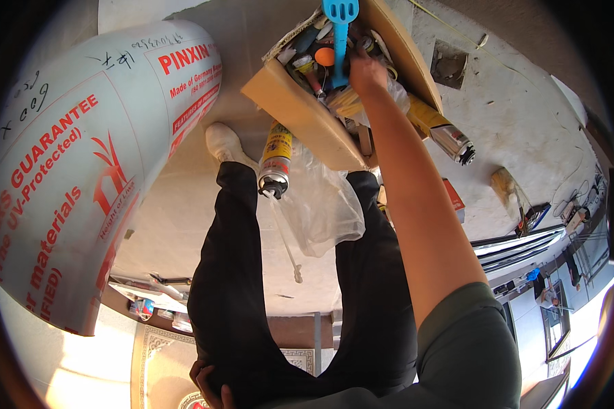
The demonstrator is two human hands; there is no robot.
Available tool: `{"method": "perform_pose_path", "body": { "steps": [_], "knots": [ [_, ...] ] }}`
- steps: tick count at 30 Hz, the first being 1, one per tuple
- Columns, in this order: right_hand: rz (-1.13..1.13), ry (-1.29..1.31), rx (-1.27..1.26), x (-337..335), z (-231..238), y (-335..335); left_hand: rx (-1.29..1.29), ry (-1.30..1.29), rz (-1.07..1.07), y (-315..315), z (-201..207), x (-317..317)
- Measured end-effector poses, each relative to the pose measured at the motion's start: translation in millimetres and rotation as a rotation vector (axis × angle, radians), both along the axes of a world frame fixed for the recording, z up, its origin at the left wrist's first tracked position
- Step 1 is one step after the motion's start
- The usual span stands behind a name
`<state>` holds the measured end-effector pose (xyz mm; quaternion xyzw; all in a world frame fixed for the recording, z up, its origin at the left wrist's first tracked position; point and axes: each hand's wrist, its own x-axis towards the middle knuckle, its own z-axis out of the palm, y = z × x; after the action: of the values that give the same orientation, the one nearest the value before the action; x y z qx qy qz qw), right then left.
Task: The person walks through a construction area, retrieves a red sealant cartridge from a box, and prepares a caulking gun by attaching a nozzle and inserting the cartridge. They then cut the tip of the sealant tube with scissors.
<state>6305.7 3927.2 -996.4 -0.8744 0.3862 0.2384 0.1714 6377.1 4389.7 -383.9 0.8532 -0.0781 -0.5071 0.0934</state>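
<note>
My right hand (368,73) reaches down into an open cardboard box (293,102) full of mixed tools and supplies. Its fingertips are hidden among dark items, so whether they grip anything cannot be told. Just left of that hand, a bright blue plastic tool with a slotted end (341,41) stands up out of the box. An orange round piece (325,56) and a crumpled clear bag (348,103) lie in there too. My left hand (211,383) rests on my left thigh at the lower edge, fingers apart, holding nothing I can see.
Spray foam cans lie left (277,160) and right (450,136) of the box, the left one with a thin white tube. A clear plastic bag (324,211) hangs near my legs. A large printed, film-wrapped roll (116,143) fills the left. A square hole (449,63) marks the floor.
</note>
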Motion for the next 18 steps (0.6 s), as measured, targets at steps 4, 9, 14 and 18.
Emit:
{"method": "perform_pose_path", "body": {
  "steps": [4,9,14,18],
  "knots": [
    [-0.059,0.16,-0.084,3,-4,12,0.006,-0.001,0.01,0,2,-2],
    [-0.011,-0.079,-0.219,-34,6,11,0.012,0.003,0.001,0,1,-5],
    [0.095,-0.346,-0.294,-67,10,8,0.007,0.003,0.009,-2,2,-6],
    [-0.018,-0.206,-0.189,-72,10,5,-0.01,0.025,-0.012,-3,2,-3]
  ]
}}
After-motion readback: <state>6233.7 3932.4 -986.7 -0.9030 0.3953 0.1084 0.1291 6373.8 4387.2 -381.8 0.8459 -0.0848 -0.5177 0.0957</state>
